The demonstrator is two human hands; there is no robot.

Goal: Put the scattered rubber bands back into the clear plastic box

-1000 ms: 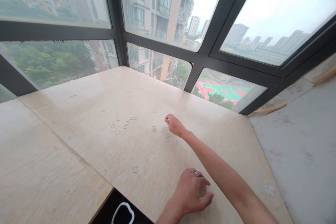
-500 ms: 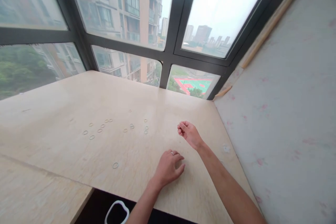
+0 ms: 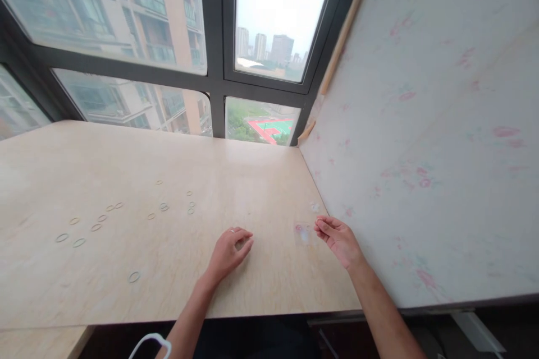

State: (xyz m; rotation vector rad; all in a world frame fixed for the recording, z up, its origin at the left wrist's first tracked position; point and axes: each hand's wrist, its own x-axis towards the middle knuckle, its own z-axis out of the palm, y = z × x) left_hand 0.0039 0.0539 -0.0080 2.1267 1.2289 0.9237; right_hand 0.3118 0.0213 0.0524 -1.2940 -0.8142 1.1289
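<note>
My right hand (image 3: 339, 240) is closed in a pinch near the wall, with whatever the fingertips hold too small to make out. Just left of those fingertips lies a small clear plastic bag (image 3: 303, 234) with faint coloured print. My left hand (image 3: 231, 252) rests on the pale tabletop (image 3: 252, 291), a ring on one finger; its fingers are loosely curved, the thumb is apart, and nothing is in it. Several thin loops like rubber bands (image 3: 79, 243) are scattered over the table's left side. One loop (image 3: 134, 277) lies alone nearer the front edge.
A small whitish scrap (image 3: 315, 207) lies by the flower-patterned wall (image 3: 421, 123) on the right. Dark-framed windows (image 3: 217, 67) rise behind the table. A white loop-shaped object (image 3: 151, 339) shows below the front edge, partly behind my left forearm.
The view has turned to the right. My right hand has moved right towards the wall, beside the clear bag. My left hand still rests on the table.
</note>
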